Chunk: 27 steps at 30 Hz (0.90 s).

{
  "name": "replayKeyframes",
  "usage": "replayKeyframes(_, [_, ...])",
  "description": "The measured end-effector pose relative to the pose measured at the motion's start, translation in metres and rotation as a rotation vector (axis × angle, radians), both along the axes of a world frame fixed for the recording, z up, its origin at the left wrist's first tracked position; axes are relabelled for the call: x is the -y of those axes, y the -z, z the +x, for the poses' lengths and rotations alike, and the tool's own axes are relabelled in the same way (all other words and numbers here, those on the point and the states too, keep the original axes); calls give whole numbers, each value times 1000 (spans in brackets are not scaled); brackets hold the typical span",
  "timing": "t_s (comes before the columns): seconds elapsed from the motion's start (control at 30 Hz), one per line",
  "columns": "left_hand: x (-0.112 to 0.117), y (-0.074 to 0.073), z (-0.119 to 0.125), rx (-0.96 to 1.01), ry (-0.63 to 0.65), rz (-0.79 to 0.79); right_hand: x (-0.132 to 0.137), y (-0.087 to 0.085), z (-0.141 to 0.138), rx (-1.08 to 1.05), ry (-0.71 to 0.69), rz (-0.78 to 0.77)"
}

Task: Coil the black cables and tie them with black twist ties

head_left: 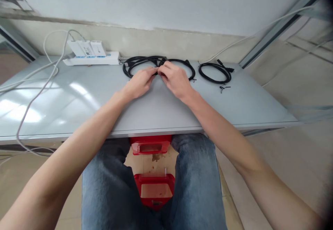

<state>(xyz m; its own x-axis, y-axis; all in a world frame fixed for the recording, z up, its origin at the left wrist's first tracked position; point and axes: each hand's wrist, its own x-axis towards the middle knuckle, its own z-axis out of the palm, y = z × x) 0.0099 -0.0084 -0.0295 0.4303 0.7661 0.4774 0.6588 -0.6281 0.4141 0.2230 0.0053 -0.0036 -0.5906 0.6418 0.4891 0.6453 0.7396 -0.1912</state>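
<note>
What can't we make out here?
All head view:
Whatever the left hand and right hand may hold: hidden by the hands themselves.
Part of the left coiled black cable: behind the hands.
Middle white adapter's print: too small.
Upper red plastic object's top: under the tabletop.

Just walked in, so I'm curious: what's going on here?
A seated person's left hand and right hand meet at looped black cables on a grey table; their exact grip is hidden. To their right lies a separate black coil, with a small dark tie-like piece in front of it. A white power strip lies to the left.
</note>
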Motion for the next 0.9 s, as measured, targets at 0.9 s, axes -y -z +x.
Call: replayKeyframes(0.9, [2,-2,-2,-27,10,-9,-14,1,6,-125,85,-3])
